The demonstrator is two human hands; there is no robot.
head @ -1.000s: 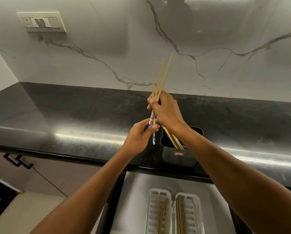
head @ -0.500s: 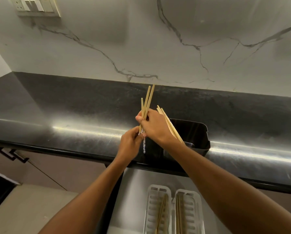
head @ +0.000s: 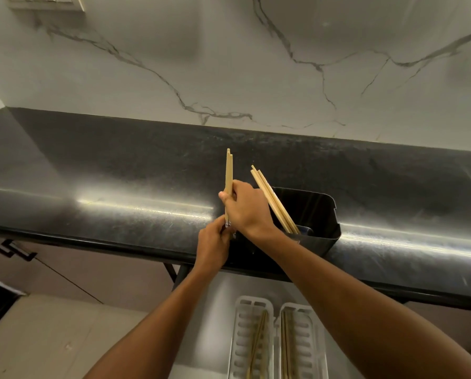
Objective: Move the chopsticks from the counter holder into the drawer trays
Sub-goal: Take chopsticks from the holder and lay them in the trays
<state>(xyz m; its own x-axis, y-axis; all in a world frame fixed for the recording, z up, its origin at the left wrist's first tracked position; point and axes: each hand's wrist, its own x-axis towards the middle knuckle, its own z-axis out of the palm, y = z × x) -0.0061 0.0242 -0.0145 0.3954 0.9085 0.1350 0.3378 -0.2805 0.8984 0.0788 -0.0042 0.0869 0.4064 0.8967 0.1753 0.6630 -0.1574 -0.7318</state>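
Note:
A small bundle of wooden chopsticks (head: 229, 170) stands upright above the counter's front edge. My right hand (head: 246, 207) grips it around the middle, and my left hand (head: 214, 243) pinches its patterned lower ends from below. Just right of my hands stands the black holder (head: 322, 214), with a few more chopsticks (head: 270, 196) leaning out of it to the upper left. In the open drawer below lie two white slotted trays: the left tray (head: 242, 337) and the right tray (head: 311, 340), each with chopsticks inside.
The black counter (head: 119, 173) runs across the view below a white marble wall (head: 229, 64). A switch plate (head: 45, 1) sits at the top left. Cabinet handles (head: 10, 248) show at the lower left, and my right forearm crosses above the drawer.
Both hands and the bundle have come down and slightly left, from wall height to just above the counter's front edge. The chopsticks in the bundle are now drawn together and even at the top.

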